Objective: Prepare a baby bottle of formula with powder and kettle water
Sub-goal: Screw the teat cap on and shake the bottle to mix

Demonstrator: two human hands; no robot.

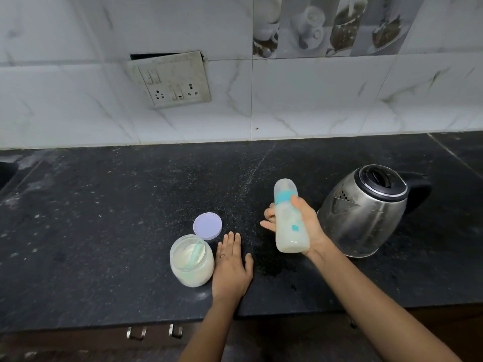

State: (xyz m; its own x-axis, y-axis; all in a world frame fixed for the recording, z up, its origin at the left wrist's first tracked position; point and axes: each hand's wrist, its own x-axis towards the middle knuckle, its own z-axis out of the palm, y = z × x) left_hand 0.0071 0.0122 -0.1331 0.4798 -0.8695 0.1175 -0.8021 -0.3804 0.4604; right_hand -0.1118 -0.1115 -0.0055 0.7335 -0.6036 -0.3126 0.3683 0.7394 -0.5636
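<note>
- Black speckled stone worktop (104, 231) carries the whole setup; powder dust is scattered near its centre.
- Right hand (300, 223) is wrapped around the baby bottle (288, 218), lifted clear of the worktop, long axis near upright, capped end tilted slightly away.
- Bottle contents look milky and mixed; cap appears fitted, likely the shaking step.
- Left hand (231, 265) lies flat, fingers spread, palm down, holding nothing, just beside the open powder jar (192, 259).
- Jar holds a pale scoop; its lilac lid (207, 226) lies just behind.
- Steel kettle (366, 212) stands right of the bottle, nearer the right hand.
- Teal marks on bottle; no writing legible.
</note>
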